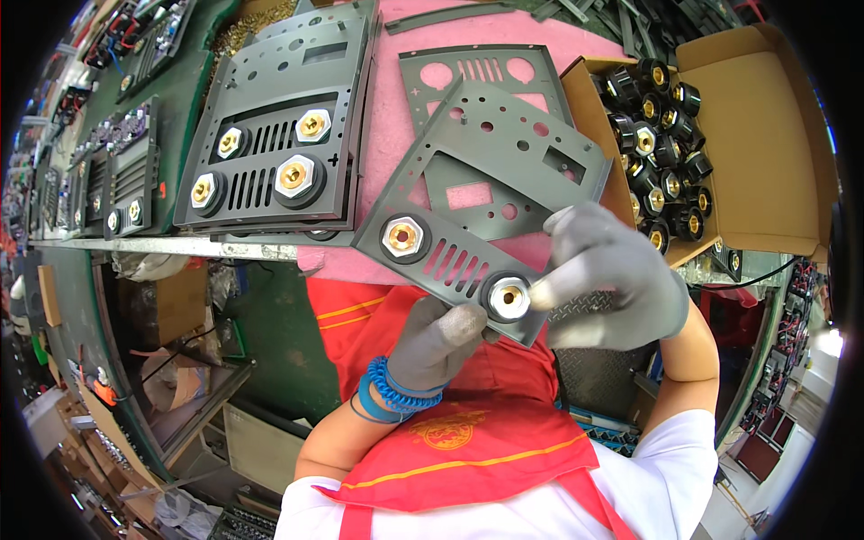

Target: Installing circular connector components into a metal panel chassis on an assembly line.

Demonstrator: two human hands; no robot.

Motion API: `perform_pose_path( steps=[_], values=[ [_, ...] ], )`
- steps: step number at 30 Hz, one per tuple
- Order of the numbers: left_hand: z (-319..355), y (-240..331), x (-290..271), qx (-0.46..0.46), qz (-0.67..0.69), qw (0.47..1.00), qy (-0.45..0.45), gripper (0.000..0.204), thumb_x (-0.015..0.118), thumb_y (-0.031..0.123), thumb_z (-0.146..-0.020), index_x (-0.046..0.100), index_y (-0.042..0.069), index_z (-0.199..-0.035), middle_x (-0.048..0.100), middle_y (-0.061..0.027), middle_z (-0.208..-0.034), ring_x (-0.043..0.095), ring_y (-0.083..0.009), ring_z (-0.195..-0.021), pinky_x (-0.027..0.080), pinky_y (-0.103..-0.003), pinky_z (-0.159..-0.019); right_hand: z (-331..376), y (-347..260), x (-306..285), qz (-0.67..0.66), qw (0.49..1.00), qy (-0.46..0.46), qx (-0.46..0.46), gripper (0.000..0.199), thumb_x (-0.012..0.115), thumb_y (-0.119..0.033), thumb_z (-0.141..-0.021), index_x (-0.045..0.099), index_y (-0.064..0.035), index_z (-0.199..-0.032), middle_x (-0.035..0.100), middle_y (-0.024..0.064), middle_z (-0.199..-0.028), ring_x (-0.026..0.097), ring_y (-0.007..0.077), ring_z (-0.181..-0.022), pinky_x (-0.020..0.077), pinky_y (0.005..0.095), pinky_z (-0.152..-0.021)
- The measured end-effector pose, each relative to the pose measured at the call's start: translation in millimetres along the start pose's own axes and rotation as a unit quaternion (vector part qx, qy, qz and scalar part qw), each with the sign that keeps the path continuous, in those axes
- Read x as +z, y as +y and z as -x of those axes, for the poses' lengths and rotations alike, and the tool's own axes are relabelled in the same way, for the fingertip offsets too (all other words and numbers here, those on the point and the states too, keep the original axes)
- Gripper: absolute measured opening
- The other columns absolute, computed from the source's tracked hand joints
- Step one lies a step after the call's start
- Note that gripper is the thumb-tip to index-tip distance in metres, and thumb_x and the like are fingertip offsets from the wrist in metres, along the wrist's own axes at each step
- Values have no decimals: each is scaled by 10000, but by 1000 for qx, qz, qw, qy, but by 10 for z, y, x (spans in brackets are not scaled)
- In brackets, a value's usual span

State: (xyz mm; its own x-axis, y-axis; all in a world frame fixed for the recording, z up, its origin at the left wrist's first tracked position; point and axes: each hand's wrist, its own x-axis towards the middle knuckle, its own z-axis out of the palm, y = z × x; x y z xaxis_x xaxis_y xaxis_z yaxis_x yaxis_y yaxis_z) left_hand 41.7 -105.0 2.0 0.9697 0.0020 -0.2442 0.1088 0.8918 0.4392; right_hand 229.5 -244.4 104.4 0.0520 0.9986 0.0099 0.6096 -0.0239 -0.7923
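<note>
A grey sheet-metal panel (pixel 499 135) with slots and holes tilts over the table's front edge. My left hand (pixel 434 344), in a grey glove, is closed on its lower edge, thumb on top. Two round black sockets with brass centres sit in the panel. One has a silver hex nut (pixel 403 238) seated at the left. At the lower right corner, the gloved fingers of my right hand (pixel 607 283) curl against another hex nut (pixel 510 300), the index fingertip touching its side. The underside of the panel is hidden.
Stacked panels (pixel 261 171) with nuts fitted lie to the left. Another bare panel (pixel 486 67) rests on pink foam (pixel 391 112) behind. An open cardboard box (pixel 756 144) on the right holds many black sockets (pixel 661 135). Grey metal strips (pixel 450 15) lie at the back.
</note>
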Motion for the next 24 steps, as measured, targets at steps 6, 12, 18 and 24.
perform_pose_path(
  steps=[6,12,18,24],
  values=[
    [-7,66,73,-11,-5,1000,20,495,619,319,-914,531,-4,-1278,606,-64,-1167,572,-129,-1003,459,-291,-829,-74,-20,146,-10,994,104,-40,304,748,-142,-804,677,-78,-1092,638,139,-1160,619,321,-1016,437,453,-952],
    [30,-40,83,14,0,1000,12,404,583,248,-939,548,-12,-1247,608,-73,-1124,574,-141,-1015,465,-310,-863,-103,-215,26,165,961,204,-91,317,681,-344,-844,703,-77,-1013,523,-31,-575,518,206,-596,450,399,-770],
    [-79,17,94,-44,-14,999,-27,363,521,167,-965,530,-38,-1264,605,-124,-1204,594,-218,-1129,489,-383,-954,-104,-337,119,191,971,145,25,237,699,-193,-772,676,-49,-958,627,81,-821,614,280,-804,461,392,-787],
    [-88,7,42,26,45,998,-32,389,528,198,-966,520,-17,-1290,591,-114,-1235,590,-228,-1146,495,-396,-975,-246,-263,33,150,986,67,12,297,768,-203,-717,657,-92,-969,648,65,-970,608,294,-937,438,399,-838]
  ],
)
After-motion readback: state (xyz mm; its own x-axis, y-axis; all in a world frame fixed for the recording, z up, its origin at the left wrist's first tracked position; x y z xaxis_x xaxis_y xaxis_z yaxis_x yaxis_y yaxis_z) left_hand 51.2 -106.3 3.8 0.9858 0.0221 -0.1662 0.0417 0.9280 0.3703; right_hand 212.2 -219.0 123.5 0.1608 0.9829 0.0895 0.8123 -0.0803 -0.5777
